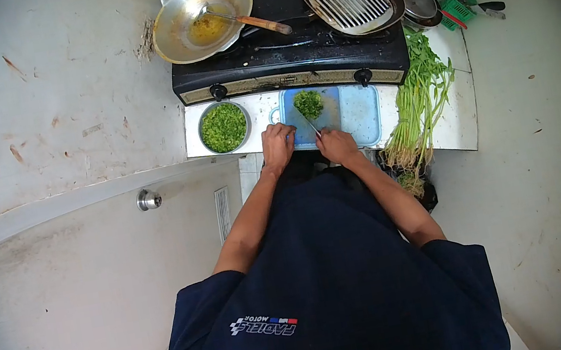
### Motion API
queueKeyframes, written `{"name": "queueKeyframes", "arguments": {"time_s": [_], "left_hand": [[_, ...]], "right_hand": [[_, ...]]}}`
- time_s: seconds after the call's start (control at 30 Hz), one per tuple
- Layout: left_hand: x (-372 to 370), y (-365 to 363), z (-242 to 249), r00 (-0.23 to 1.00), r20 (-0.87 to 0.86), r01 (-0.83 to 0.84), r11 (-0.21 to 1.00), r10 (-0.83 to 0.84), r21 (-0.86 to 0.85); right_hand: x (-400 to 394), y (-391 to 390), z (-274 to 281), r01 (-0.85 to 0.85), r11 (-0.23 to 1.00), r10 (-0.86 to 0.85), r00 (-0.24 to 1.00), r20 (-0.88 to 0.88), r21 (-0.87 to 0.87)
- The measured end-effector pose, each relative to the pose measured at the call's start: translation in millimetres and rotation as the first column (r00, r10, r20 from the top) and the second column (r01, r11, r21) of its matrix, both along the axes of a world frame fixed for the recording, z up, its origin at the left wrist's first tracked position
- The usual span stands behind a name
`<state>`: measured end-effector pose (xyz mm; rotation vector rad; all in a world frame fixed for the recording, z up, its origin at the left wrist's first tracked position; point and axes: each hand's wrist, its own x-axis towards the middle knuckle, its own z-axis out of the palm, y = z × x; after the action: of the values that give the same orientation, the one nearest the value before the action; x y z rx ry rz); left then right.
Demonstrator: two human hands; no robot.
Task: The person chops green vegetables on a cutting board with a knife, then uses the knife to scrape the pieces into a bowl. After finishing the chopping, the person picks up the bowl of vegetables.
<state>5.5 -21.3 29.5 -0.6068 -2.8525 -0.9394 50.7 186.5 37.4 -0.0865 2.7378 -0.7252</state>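
My right hand is closed round the handle of a knife, at the near edge of a blue cutting board. The blade points up and left, its tip by a small heap of finely chopped greens on the board. My left hand grips the board's left near edge with bent fingers; its thumb side is partly hidden. Left of the board stands a round bowl filled with chopped greens.
Behind the board is a black gas stove with a wok, a wooden-handled spatula and a grill pan. Whole leafy greens lie at the right, roots over the counter edge. A pot and green basket stand behind.
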Motion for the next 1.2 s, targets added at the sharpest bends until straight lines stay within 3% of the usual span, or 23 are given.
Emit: {"name": "queueKeyframes", "arguments": {"time_s": [0.5, 1.2], "left_hand": [[-6.5, 6.7, -6.2, 1.0, 0.023, -0.018, 1.0, 0.017, 0.013], [0.1, 4.4, -2.1, 0.999, 0.033, -0.04, 0.999, 0.04, 0.007]], "right_hand": [[11.4, -9.1, 15.6, -0.128, 0.991, 0.126, 0.99, 0.068, 0.026], [5.9, -11.2, 0.6, -0.067, 0.998, 0.067, 0.998, -0.014, -0.018]]}}
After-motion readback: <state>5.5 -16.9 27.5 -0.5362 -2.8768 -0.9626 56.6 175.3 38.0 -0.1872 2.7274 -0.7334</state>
